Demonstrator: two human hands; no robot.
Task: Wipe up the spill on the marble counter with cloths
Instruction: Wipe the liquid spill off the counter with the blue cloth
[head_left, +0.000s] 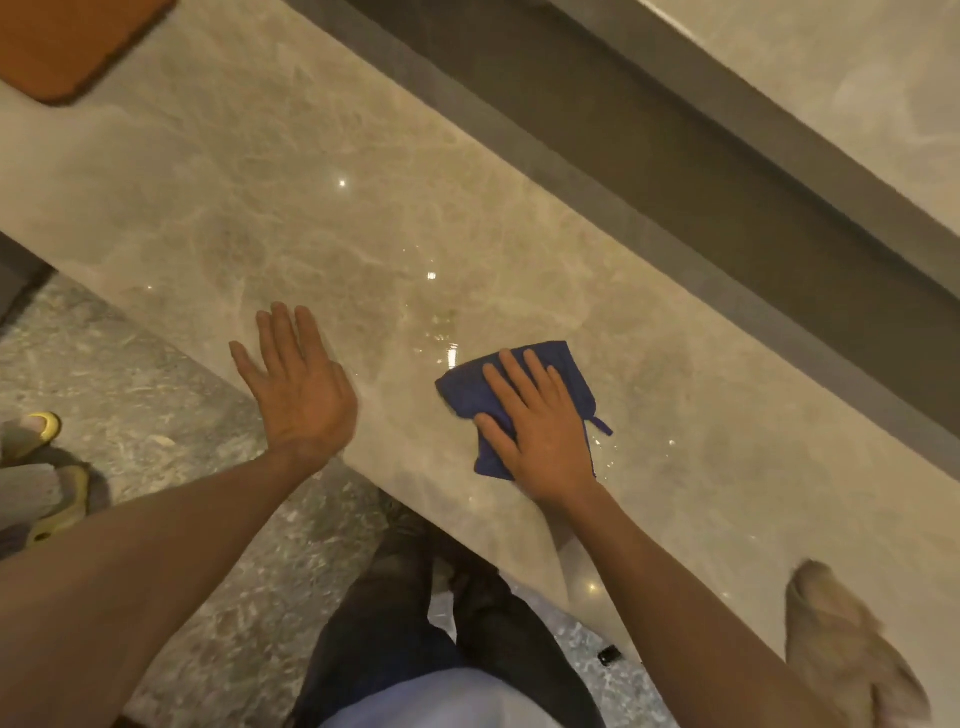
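A: Entry. Where is the cloth?

B: Blue cloth (519, 400) lies folded flat on the marble desk (311, 218), near the front edge. My right hand (540, 441) presses on it, palm down, fingers (506, 387) spread and flat, not clenched round it.

A: Spill?

B: A wet sheen (441, 327) shows just beyond the cloth's far edge, with droplets (670, 444) to its right. Judged step: mid-wipe, 1 cloth in use.

A: Left hand?

B: My left hand (296, 384) is open at the desk's front edge, fingers released, holding nothing. I cannot tell whether it touches.

A: Next move?

B: Push the cloth forward through the sheen with even pressure, then sweep right for the droplets. A 2nd, beige cloth (852, 649) lies at the lower right.
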